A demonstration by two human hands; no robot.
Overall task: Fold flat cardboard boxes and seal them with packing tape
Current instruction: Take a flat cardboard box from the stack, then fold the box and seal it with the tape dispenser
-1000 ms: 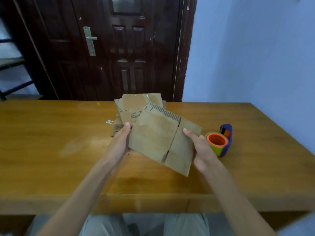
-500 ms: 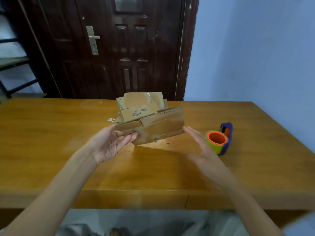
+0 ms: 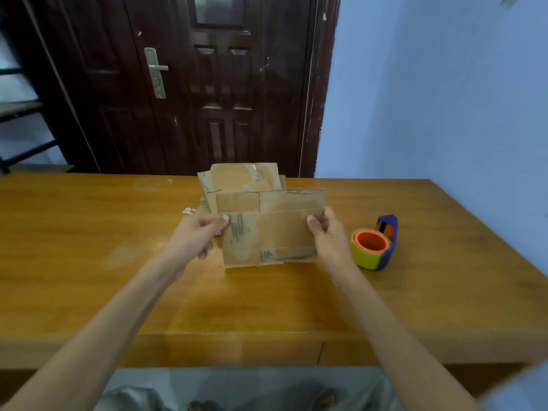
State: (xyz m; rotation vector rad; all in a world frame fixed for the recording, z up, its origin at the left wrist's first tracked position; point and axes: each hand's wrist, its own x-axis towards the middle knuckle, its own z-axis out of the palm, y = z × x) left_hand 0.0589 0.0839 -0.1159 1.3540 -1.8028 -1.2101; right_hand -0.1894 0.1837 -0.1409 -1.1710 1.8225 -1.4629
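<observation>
Gripping a flat cardboard box [image 3: 268,238] centre frame, left hand [image 3: 195,240] and right hand [image 3: 327,235] pinch its sides; unfolded, tape dispenser [image 3: 374,247] untouched.

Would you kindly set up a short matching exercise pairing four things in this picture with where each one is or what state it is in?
Things:
1. flat cardboard box
2. tape dispenser
3. stack of cardboard
4. door handle

Places or states:
A. lies on the table behind the held piece
B. stands on the table beyond the right hand
C. fixed to the dark door
D. held at both ends, by the left hand and the right

Pairs: 1-D, 2-B, 3-A, 4-C
</observation>
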